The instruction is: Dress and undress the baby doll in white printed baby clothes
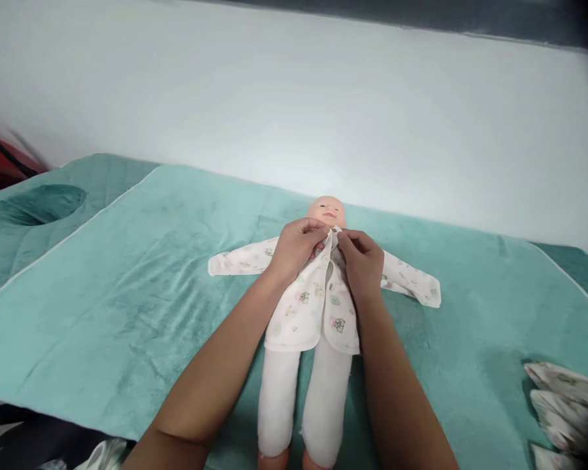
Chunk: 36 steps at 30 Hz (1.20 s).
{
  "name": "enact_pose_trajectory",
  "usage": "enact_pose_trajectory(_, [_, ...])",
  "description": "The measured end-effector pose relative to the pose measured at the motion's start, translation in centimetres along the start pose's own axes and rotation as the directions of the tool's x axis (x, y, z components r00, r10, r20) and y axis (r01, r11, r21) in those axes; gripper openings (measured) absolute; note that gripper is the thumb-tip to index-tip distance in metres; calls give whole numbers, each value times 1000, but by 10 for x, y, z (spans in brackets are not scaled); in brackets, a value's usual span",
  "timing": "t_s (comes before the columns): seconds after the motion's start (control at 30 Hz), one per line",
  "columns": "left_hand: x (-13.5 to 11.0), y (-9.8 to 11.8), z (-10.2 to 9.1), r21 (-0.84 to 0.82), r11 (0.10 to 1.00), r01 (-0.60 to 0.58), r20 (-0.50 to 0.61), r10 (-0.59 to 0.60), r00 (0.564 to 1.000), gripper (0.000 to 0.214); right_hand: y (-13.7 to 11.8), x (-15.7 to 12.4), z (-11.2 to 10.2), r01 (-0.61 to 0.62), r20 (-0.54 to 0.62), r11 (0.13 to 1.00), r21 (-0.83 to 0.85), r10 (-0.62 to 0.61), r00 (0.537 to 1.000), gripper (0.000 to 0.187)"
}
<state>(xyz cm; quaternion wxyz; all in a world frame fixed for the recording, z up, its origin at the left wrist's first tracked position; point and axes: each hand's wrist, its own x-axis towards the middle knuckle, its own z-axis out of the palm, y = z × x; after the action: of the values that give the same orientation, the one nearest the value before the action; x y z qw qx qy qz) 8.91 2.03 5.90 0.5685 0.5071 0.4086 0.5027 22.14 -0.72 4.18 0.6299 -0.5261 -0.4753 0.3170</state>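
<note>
A baby doll [326, 207] lies on its back, head toward the wall, in a white printed baby jacket [296, 312] with its sleeves spread out to both sides. The jacket's front edges meet at the neck and part lower down. My left hand [301, 245] pinches the collar on the left side, just under the doll's chin. Opposite it, my right hand [362, 258] is closed on the collar's other edge. The fingertips nearly touch; any fastener between them is too small to make out. White coverings [278, 398] wrap the doll's legs.
A teal velvety cover [142, 294] spreads over the bed, with an oval hollow [42, 204] at the far left. Crumpled printed cloth [568, 408] lies at the right edge. Behind the bed rises a white wall [294, 98]. Something red [2, 163] stands at the left edge.
</note>
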Motion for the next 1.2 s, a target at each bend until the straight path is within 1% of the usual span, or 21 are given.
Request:
enact_pose_trajectory(0.13, [1, 0, -1, -11, 1000, 11, 4, -11, 1000, 13, -2, 0, 0, 30, 30, 998, -51, -28, 999, 21])
enact_pose_trajectory(0.3, [2, -1, -3, -10, 1000, -12, 5, 12, 1000, 15, 0, 0, -1, 88, 73, 994, -70, -83, 994, 17])
enact_pose_trajectory(0.4, [3, -1, -6, -14, 1000, -12, 32, 12, 999, 15, -1, 0, -2, 110, 91, 992, -62, -104, 990, 14])
enact_pose_trajectory(0.47, [4, -1, -8, -4, 1000, 1, 48, -1, 999, 15, -2, 1, -3, 130, 124, 989, -75, -120, 985, 12])
enact_pose_trajectory(0.57, [4, 0, -10, 5, 1000, 30, 58, -31, 998, 16, -4, 1, -4, 146, 183, 985, -94, -127, 975, 11])
enact_pose_trajectory(0.73, [3, 4, -11, 19, 999, 35, 80, -36, 996, 25, -6, 2, -6, 129, 213, 987, -99, -106, 971, 10])
enact_pose_trajectory(0.83, [2, 5, -11, 21, 999, 32, 90, -34, 995, 20, -7, 2, -7, 166, 257, 976, -139, -126, 958, 12])
enact_pose_trajectory(0.97, [2, 4, -10, 6, 999, 41, 74, -41, 996, 14, -8, 1, -6, 216, 312, 955, -203, -146, 939, 14])
enact_pose_trajectory(1.07, [3, 3, -10, -42, 998, 46, 67, -43, 997, 15, -8, 0, -3, 188, 288, 967, -170, -134, 948, 13])
enact_pose_trajectory(1.13, [2, 4, -9, -70, 997, 39, 76, -34, 997, 18, -6, 0, -1, 141, 248, 983, -116, -108, 963, 11])
enact_pose_trajectory(1.2, [2, 5, -8, -72, 997, 27, 88, -21, 996, 19, -5, 0, 0, 72, 198, 994, -76, -56, 979, 11])
